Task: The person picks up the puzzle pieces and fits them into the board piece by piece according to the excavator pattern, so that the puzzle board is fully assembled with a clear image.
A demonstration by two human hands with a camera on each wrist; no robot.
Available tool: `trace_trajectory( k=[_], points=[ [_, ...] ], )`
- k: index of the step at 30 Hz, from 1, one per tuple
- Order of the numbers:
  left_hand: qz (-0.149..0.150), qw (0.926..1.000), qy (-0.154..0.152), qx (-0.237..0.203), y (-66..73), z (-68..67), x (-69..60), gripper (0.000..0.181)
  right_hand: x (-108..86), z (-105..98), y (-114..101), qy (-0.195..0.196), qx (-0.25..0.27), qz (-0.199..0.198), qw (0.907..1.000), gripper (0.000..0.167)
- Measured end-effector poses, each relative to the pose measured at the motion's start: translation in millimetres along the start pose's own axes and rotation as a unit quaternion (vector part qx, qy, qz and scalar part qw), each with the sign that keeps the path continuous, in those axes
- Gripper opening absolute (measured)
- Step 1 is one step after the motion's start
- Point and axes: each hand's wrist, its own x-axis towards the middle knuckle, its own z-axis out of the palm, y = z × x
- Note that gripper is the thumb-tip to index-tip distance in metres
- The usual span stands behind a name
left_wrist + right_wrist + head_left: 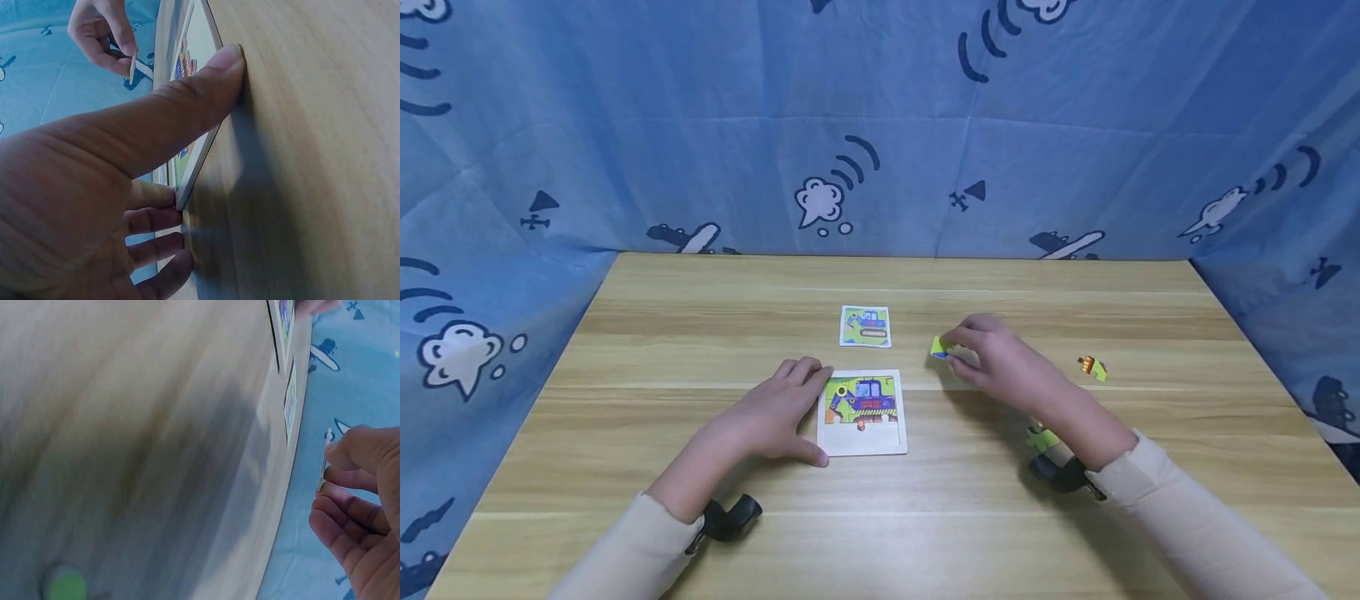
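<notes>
Two hands work above the counter (880,542), both leaving beige cuffs. The right hand (992,362) pinches a small green-and-blue puzzle piece (937,347) between thumb and fingers, lifted off the surface; the right wrist view shows the piece edge-on. The left hand (778,412) is spread along the left side of a white-framed puzzle (883,438), its straight thumb touching the near left corner and its index finger the far left corner, gripping nothing.

The puzzle lies flat in front of the person. Its upper part is filled with a picture of a purple-blue digger with a yellow-and-black striped band; the lower part is bare white, with one small orange tab reaching down into it. Just beyond lies a small square card (866,327) printed with a similar digger.

To the right, near the right wrist, a green piece (1041,438) lies partly hidden by the forearm. Farther right rests a red, yellow and green piece (1093,367). A black device (732,518) sits at the left wrist, another (1057,473) at the right. Behind the counter hangs a blue cloth (880,75) printed with clouds and planes.
</notes>
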Motion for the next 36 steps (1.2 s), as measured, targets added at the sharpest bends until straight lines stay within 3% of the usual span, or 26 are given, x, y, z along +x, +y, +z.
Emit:
trace_trajectory(
  k=[11,17,29,36],
  points=[
    [0.000,1.0000,0.000,0.000,-0.7,-0.8,-1.3,0.118,2.6,21,-35,-0.013,-0.010,-0.072,0.9972,0.026],
    [0.001,1.0000,-0.001,0.003,-1.1,-1.1,-0.6,0.118,6.4,26,-60,-0.041,-0.010,-0.096,0.9945,0.030],
    [0.023,0.9996,0.007,0.013,-3.0,-2.0,-1.2,0.117,13.5,38,-95,-0.070,-0.003,-0.182,0.9808,0.024],
    [0.022,0.9997,0.005,0.010,-3.6,-1.3,-1.4,0.116,14.7,44,-103,-0.108,-0.001,-0.189,0.9760,0.023]
  ],
)
